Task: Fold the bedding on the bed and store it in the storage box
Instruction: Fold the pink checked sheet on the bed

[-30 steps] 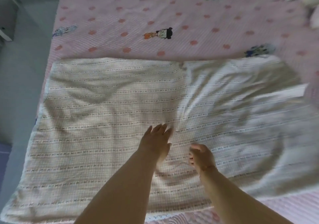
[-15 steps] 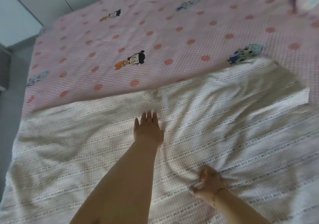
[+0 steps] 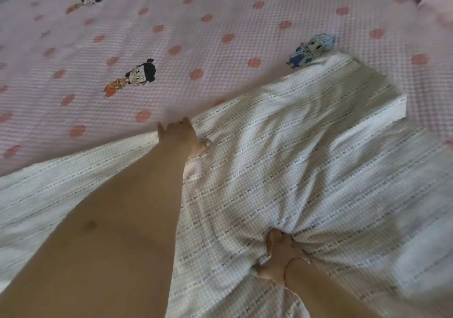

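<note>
- Bedding (image 3: 306, 183), a pale checked cover with fine stripes, lies spread and rumpled across the near half of the pink bed sheet (image 3: 171, 23); its far edge runs slantwise below the cartoon figure with black hair (image 3: 137, 75).
- Left hand (image 3: 180, 137) reaches to the bedding's far edge, at about the middle of its width. Its fingers lie over the edge, but I cannot tell whether they grip the cloth or only press on it.
- Right hand (image 3: 278, 254) sits well nearer on the bedding, apart from the left, fingers curled into a bunch of cloth, with creases radiating from the pinch.
- Both hands lie roughly along one line across the bedding, so the step in hand looks like setting up a fold along its middle.
- One corner of the bedding, right of the left hand and toward the blue cartoon figure (image 3: 311, 50), is already turned over on itself.
- Next move, as I judge it: secure the far edge, lift along the line and bring one half over the other with edges matched.
- No storage box is in view, so storing comes later.
</note>
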`<action>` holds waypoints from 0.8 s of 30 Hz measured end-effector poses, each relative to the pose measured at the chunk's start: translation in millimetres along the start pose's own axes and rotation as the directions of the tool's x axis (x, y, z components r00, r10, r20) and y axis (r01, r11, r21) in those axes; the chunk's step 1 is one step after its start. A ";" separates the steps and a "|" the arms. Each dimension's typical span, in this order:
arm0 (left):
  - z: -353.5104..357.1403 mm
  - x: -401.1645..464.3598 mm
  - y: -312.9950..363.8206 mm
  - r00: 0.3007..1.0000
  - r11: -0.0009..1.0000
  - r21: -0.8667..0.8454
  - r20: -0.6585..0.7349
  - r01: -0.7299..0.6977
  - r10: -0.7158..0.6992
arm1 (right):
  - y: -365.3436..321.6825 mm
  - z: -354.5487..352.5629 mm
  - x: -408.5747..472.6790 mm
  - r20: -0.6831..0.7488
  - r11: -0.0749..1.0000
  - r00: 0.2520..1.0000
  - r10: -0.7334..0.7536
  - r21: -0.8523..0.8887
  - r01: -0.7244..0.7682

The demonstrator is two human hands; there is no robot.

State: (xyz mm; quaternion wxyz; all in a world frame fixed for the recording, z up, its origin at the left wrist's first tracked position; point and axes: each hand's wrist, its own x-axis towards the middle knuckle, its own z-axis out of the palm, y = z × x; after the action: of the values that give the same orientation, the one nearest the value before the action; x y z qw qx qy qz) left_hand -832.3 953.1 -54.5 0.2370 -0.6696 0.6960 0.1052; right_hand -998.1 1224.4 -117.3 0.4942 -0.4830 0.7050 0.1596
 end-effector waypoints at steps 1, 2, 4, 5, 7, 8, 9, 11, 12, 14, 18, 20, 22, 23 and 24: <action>2.4 -3.0 0.3 0.999 0.999 -0.008 -0.037 -0.032 0.031 | -13.9 -10.8 7.8 0.018 0.999 1.000 0.015 0.042 -0.016; 2.9 -6.2 -0.1 0.996 0.997 -0.041 -0.062 -0.067 0.065 | -16.6 -11.8 12.5 -0.001 0.999 1.000 -0.005 0.043 0.005; 6.6 -15.7 -1.9 0.993 0.978 -0.177 -0.051 -0.109 0.102 | -28.8 -18.5 16.6 0.022 0.996 0.996 0.087 -0.001 -0.087; 9.8 -21.0 -2.4 0.994 0.965 -0.236 -0.021 -0.109 0.108 | -27.4 -15.7 15.6 0.040 0.995 0.995 0.096 -0.046 -0.094; 14.4 -37.5 -0.9 0.993 0.958 -0.271 0.041 -0.094 0.109 | -34.3 -19.0 18.2 0.073 0.988 0.986 0.152 0.014 -0.153; 16.6 -46.1 -0.6 0.992 0.962 -0.257 0.069 -0.088 0.109 | -38.3 -21.1 18.9 0.067 0.985 0.983 0.170 0.010 -0.171; 18.8 -56.7 -0.6 0.989 0.959 -0.272 0.102 -0.078 0.109 | -40.1 -21.6 20.3 0.074 0.984 0.981 0.177 0.006 -0.178; 26.0 -76.1 -2.0 0.974 0.908 -0.413 0.172 -0.064 0.147 | -41.0 -22.0 17.4 0.101 0.980 0.976 0.194 0.019 -0.197; 29.0 -87.7 -2.0 0.965 0.891 -0.451 0.202 -0.057 0.165 | -41.5 -24.4 10.9 0.097 0.981 0.978 0.187 0.028 -0.191; 35.8 -112.2 -1.6 0.953 0.881 -0.470 0.234 -0.064 0.194 | -39.4 -28.0 0.0 0.054 0.983 0.992 0.118 0.133 -0.124; 47.8 -170.2 4.7 0.937 0.857 -0.516 0.303 0.010 0.172 | -30.4 -7.0 -18.9 -0.102 0.947 0.985 0.137 0.306 -0.100; 54.9 -195.9 7.7 0.907 0.829 -0.555 0.381 0.069 0.179 | -22.3 12.5 -21.2 -0.191 0.899 0.970 0.151 0.434 -0.055; 59.9 -217.5 12.3 0.861 0.784 -0.602 0.469 0.150 0.195 | -11.6 24.6 -36.3 -0.277 0.864 0.940 0.199 0.502 -0.035; 60.5 -229.1 15.7 0.846 0.763 -0.621 0.493 0.179 0.203 | -5.7 30.5 -50.5 -0.327 0.841 0.912 0.247 0.540 -0.034; 61.1 -238.4 19.0 0.834 0.760 -0.619 0.514 0.199 0.201 | -0.7 37.4 -69.1 -0.346 0.788 0.876 0.335 0.613 -0.059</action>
State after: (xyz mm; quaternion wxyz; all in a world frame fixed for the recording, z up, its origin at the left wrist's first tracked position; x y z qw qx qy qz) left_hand -841.5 1193.3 1.7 0.1799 -0.6493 0.5169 0.5281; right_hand -974.1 1286.5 -75.6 0.4273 -0.2517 0.8593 -0.1254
